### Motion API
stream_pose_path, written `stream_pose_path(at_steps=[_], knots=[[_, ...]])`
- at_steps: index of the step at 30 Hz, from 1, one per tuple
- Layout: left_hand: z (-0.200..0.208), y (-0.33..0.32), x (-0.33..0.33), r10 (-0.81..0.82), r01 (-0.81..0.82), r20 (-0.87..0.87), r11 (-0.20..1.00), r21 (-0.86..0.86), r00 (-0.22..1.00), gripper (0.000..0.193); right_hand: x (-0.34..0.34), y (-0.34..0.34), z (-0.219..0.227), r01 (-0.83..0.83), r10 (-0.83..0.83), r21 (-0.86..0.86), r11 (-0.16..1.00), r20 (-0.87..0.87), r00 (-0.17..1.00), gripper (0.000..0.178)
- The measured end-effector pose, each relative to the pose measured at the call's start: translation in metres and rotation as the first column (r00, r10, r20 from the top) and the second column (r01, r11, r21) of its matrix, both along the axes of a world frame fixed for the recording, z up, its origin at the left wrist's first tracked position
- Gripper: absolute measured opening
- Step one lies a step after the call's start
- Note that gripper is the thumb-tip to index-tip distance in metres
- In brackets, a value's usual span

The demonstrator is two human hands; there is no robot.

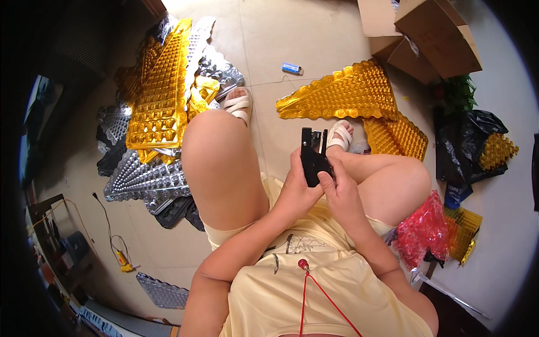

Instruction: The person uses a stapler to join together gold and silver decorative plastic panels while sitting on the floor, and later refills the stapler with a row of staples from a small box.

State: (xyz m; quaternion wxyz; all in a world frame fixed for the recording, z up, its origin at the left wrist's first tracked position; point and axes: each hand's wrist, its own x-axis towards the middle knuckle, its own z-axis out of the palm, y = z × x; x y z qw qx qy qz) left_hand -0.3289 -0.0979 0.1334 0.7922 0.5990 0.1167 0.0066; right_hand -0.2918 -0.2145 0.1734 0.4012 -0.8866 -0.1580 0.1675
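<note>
Both of my hands hold a black stapler point(312, 155) upright above my lap, its top end open. My left hand point(296, 188) wraps its lower left side. My right hand point(341, 191) grips it from the right, with the thumb pressed on its front face. I am seated, with my knees raised and my feet in white sandals on the tiled floor.
Gold embossed foil sheets point(160, 95) lie stacked over silver ones point(143, 180) at left. More gold sheets point(348, 92) lie ahead at right. Cardboard boxes point(432, 39) stand at back right, a black bag point(466, 146) and a red bag point(424, 230) at right. A small blue lighter point(291, 68) rests on the tiles.
</note>
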Motion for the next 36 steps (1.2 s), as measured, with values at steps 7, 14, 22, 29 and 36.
stream_pose_path(at_steps=[7,14,22,29,36], knots=[[-0.014,0.001,-0.010,-0.130,0.146,-0.159,0.985,0.093,0.979,0.055,0.029,-0.025,0.001,-0.171,0.176,-0.155,0.973,0.017,0.984,0.035],[0.018,0.005,0.007,-0.303,0.220,-0.199,0.909,-0.353,0.932,0.064,0.113,-0.032,0.082,-0.512,0.541,-0.414,0.753,-0.054,0.839,0.032],[0.031,0.017,0.003,-0.453,0.362,-0.082,0.797,-0.484,0.888,0.073,0.179,0.015,0.118,-0.651,0.675,-0.454,0.608,-0.135,0.725,0.036],[-0.002,0.009,0.010,-0.102,0.075,-0.003,0.748,-0.660,0.995,0.044,0.143,0.035,0.057,-0.183,0.139,0.244,0.952,0.188,0.972,0.061],[0.000,0.007,0.011,0.155,-0.185,-0.104,0.755,-0.630,0.982,0.044,0.054,0.028,0.040,-0.075,0.091,0.203,0.976,-0.073,0.993,0.028]])
